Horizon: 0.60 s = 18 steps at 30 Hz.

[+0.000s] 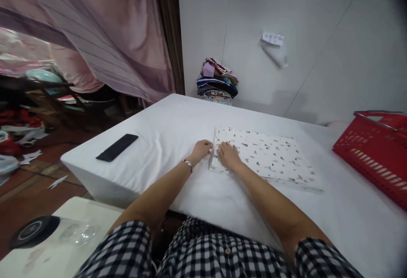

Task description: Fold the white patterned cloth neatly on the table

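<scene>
White cloth point(263, 153), printed with small grey and dark motifs and folded into a flat, layered rectangle, lies on the table point(184, 112) in front of me, a little to my right. My left hand point(201, 150) comes in at its left edge, knuckles up, the fingers curled and drawn together toward the thumb; whether they pinch the edge, I cannot tell. My right hand point(229, 156) lies palm down on the cloth just inside that edge, fingers slightly spread and bent, pinching nothing that I can see. Both forearms reach forward and converge, the right one slanting in across the near edge of the cloth, and a bracelet point(188, 165) circles my left wrist. A flat black object point(117, 147) rests well apart to my left; a red basket point(378, 151) stands at the far right. Beyond the table's far edge, a pile of folded fabrics point(217, 79) sits by the pale wall point(305, 36).
</scene>
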Motion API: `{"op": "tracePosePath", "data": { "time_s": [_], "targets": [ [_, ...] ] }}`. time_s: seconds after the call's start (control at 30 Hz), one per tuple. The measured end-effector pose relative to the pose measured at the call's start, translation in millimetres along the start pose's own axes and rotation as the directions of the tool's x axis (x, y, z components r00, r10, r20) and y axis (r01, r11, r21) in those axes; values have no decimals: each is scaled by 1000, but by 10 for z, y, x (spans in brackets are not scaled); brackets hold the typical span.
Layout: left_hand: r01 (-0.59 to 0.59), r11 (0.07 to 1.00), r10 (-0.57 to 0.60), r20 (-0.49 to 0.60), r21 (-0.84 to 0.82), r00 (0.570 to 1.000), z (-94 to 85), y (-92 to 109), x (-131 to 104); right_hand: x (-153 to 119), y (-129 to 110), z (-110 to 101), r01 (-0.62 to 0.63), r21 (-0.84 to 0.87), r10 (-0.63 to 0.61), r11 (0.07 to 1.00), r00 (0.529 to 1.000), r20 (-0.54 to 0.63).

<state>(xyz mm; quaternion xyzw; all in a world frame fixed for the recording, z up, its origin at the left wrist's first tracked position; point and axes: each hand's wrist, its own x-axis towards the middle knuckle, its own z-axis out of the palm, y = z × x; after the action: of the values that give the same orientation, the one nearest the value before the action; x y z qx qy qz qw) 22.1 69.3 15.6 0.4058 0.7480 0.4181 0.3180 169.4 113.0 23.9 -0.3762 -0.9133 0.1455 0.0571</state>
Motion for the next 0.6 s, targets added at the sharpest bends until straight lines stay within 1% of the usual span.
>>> {"op": "tracePosePath", "data": {
  "time_s": [0.07, 0.13, 0.23, 0.33, 0.4, 0.5, 0.6],
  "targets": [
    [-27, 998, 28, -22, 52, 999, 50, 49, 68, -70, -5, -2, 16, -9, -16, 1000, 1000, 0],
    [-41, 987, 50, -57, 153, 997, 94, 102, 125, -143, -10, -3, 61, -17, -61, 998, 998, -7],
    [-13, 943, 50, -103, 332, 993, 142, 167, 156, -253, -17, 22, 116, -16, -116, 993, 993, -7],
    [33, 909, 8, -97, 415, 995, 168, 215, 132, -329, -12, 88, 130, -19, -130, 991, 991, -4],
    [34, 888, 1, -76, 458, 997, 181, 245, 101, -348, -5, 145, 136, -37, -137, 990, 990, -30],
    [14, 842, 22, -61, 540, 998, 199, 296, 56, -347, 6, 211, 136, -63, -141, 989, 987, -74],
    [6, 801, 47, -74, 599, 996, 208, 343, 23, -351, 22, 223, 150, -62, -155, 987, 984, -84]
  ]
}}
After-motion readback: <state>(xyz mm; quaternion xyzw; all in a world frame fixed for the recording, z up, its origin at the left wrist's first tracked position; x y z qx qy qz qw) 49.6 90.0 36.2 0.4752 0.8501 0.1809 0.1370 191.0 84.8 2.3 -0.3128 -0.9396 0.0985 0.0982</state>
